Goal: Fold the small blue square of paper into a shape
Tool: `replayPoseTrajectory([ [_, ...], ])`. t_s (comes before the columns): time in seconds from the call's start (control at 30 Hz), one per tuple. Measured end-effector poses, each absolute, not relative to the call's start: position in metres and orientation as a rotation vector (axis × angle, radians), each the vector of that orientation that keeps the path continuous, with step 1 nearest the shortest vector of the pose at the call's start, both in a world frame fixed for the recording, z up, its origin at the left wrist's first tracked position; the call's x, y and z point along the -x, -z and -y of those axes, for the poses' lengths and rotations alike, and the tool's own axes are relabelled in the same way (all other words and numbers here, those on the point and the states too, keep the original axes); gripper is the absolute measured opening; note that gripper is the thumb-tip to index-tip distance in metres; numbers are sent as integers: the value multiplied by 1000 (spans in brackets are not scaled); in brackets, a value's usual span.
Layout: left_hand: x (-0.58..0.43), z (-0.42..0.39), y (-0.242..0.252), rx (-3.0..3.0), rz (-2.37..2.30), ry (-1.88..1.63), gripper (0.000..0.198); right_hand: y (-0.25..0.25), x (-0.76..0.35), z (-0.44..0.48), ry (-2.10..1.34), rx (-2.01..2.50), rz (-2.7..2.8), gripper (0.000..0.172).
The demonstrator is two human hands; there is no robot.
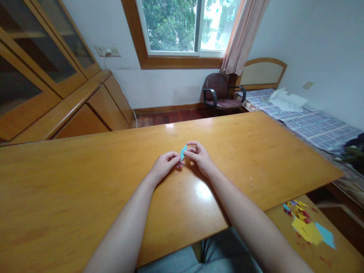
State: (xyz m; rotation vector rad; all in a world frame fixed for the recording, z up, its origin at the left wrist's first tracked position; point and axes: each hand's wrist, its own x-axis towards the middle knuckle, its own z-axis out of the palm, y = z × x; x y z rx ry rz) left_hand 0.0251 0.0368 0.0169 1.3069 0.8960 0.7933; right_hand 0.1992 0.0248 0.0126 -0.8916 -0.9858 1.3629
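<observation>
A small piece of light-blue folded paper point(183, 152) is held just over the wooden table point(85, 182), tilted between my two hands. My left hand point(167, 163) pinches its lower left end between thumb and fingers. On the other side, my right hand point(198, 156) grips the upper right part with thumb and forefinger. The exact folds are too small to make out, and the fingertips cover part of the paper.
To the lower right, a lower wooden surface point(280, 222) bears a pile of small colourful folded papers point(297, 209), yellow sheets point(308, 230) and a blue sheet point(326, 235). Beyond the table stand an armchair point(217, 91), a bed point(309, 121) and a wooden cabinet point(82, 121).
</observation>
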Motion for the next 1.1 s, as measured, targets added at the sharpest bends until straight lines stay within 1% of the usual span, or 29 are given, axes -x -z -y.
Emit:
replayPoseTrajectory([
  [0.57, -26, -37, -18, -1287, -940, -829, 31, -11, -198, -25, -1316, 904, 1041, 40],
  [1.1, -27, -36, -19, -1305, -944, -785, 32, -9, -196, -25, -1280, 898, 1065, 37],
])
